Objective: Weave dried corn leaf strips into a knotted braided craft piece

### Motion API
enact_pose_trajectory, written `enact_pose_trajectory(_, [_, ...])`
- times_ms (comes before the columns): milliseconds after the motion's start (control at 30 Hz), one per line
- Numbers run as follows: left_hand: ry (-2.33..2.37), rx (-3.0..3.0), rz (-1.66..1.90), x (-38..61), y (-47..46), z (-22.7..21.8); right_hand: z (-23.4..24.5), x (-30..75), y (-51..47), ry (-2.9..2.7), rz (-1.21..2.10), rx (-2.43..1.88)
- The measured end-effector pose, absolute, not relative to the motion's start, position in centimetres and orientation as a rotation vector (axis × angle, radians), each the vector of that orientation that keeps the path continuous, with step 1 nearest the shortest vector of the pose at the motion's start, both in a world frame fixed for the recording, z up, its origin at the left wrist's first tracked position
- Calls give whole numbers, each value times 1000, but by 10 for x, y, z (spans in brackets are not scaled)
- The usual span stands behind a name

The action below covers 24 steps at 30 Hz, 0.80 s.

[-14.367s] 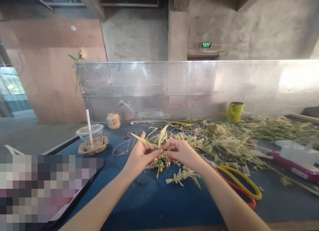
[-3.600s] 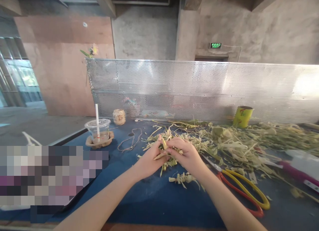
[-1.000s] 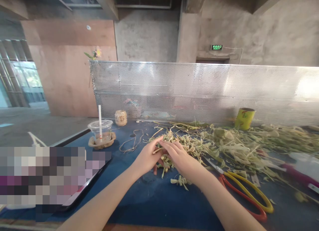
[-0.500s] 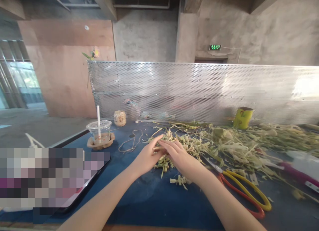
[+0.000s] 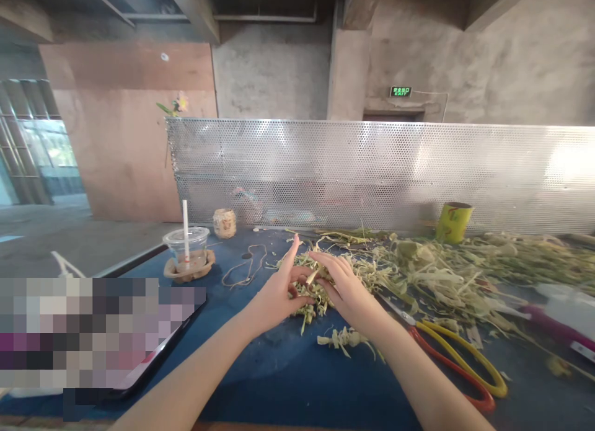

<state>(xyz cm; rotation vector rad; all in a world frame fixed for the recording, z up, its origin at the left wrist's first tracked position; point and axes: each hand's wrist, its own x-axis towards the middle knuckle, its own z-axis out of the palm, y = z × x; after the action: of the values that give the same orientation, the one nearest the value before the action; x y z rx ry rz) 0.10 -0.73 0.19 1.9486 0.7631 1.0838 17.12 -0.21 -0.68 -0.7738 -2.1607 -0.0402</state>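
Note:
My left hand (image 5: 277, 289) is over a heap of dried, pale green plant strips (image 5: 372, 266), index finger stretched upward and thumb apart from the other fingers. Beside it, my right hand (image 5: 343, 284) has its fingers bent around a short pale plant strip (image 5: 312, 277). The strip's near end shows between the two hands, and the left fingertips are close to or touching it; the exact contact is hidden. Right of my right forearm lie scissors (image 5: 458, 350) with one red and one yellow handle, blades partly under the strips. Loose curled scraps (image 5: 344, 338) are below my hands.
On the blue table (image 5: 279, 381), a plastic cup with a straw (image 5: 186, 245) stands in a cardboard holder, near a small woven pot (image 5: 225, 223) and thin cord (image 5: 248, 273). A blurred-out tablet (image 5: 162, 338) is at left, a yellow tube (image 5: 454, 223) at back right. Perforated metal panel (image 5: 302, 164) behind.
My hands have moved slightly apart. The left index finger now points upward and the left thumb has spread away, so the pale strip between the hands shows more.

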Motion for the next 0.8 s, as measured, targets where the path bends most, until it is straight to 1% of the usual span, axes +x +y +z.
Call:
enact_pose_trajectory(167, [829,2054,1133,0,-11,4,-6,171,-4,-2132,-64,-752])
enact_pose_trajectory(367, [798,2049,1157,1,-13,4,-2,170,-9,-2161,-70,-697])
enact_pose_trajectory(567, [729,1817,1210,0,-13,8,-2,171,-11,-2088,-4,-715])
enact_pose_trajectory(700, [696,1666,1220,-2,-11,9,-5,173,-7,-1860,160,-828])
enact_pose_trajectory(800, [652,1614,1211,-1,-8,7,-4,172,-4,-1814,447,-936])
